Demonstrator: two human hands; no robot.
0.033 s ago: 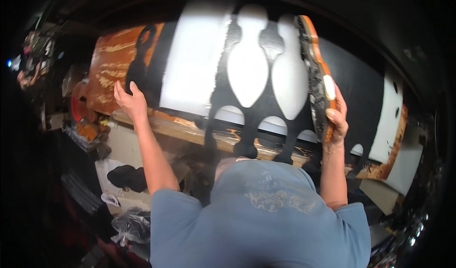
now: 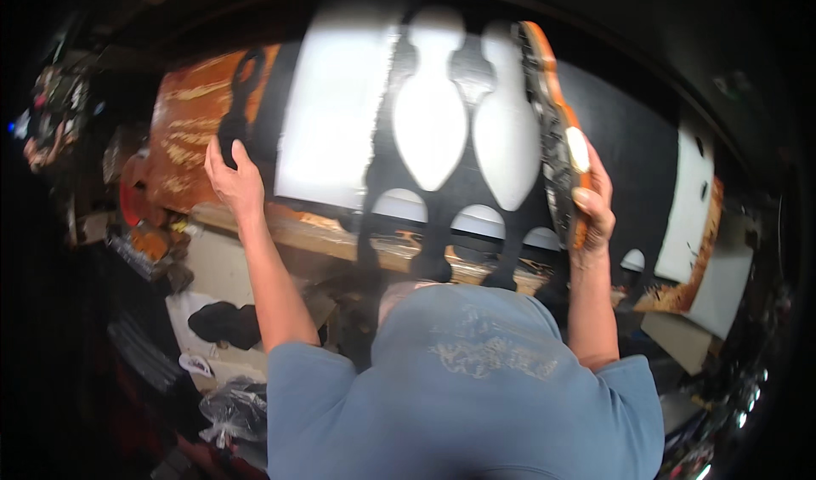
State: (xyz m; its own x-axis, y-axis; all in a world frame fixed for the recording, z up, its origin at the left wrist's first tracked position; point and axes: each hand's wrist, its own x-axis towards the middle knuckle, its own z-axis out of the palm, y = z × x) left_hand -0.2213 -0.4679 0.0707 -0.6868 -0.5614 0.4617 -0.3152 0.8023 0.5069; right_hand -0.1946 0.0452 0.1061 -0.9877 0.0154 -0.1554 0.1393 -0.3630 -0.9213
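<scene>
My right hand (image 2: 597, 201) grips a cutting die (image 2: 552, 148) at its lower part. The die is long and curvy, with an orange edge and a dark inner side, and it stands on edge above a black sheet (image 2: 466, 170). That sheet has several paddle-shaped cutouts with white showing through. At the left, my left hand (image 2: 235, 184) is open, its fingers apart and nothing held in them. Its fingertips are at the lower end of a black cut piece (image 2: 236, 114) with a loop at the top; whether they touch it I cannot tell.
A white sheet (image 2: 331, 114) lies left of the cutouts. Beyond it is a scratched brown board (image 2: 191, 131). A wooden rail (image 2: 331, 238) runs along the near edge. Below are a black piece (image 2: 223, 325) and a clear plastic bag (image 2: 234, 412); another white strip (image 2: 684, 208) lies far right.
The bench and sheets sit slightly farther left in the picture. My right hand and the die are a little farther left too; both hands keep their pose.
</scene>
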